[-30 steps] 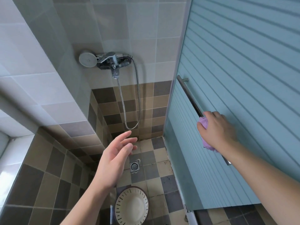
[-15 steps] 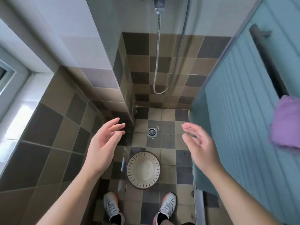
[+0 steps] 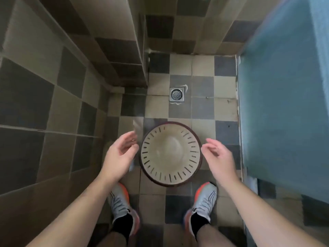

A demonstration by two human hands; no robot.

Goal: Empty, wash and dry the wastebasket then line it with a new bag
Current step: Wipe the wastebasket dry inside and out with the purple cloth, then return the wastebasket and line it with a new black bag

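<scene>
Two surfaces take up most of the view: a checkered tile wall point(image 3: 53, 97) in tan and dark squares runs down the left side and across the top, and a blue ribbed panel point(image 3: 284, 104) fills the right. Between them lies the tiled floor point(image 3: 203, 107), in the same tan and dark grey squares. On that floor, in the middle of the view, sits the wastebasket point(image 3: 170, 154), round and beige with a dark brown rim and short dark slots ringing its pale surface; from straight above I cannot tell whether it stands mouth up or is turned bottom up. Both bare forearms reach in from the lower corners. The left hand point(image 3: 119, 157) hovers just beside the basket's left edge, palm turned toward it, fingers loosely spread and slightly bent, holding nothing. The right hand point(image 3: 219, 157) mirrors it at the right edge, fingers relaxed and apart, also empty; neither hand clearly touches the rim, though motion blur softens the fingertips. Below the basket stand two grey shoes point(image 3: 119, 202) with orange trim and black socks, one under each arm. Farther up the floor, beyond the basket, a small square metal drain point(image 3: 176, 94) is set into a tile.
</scene>
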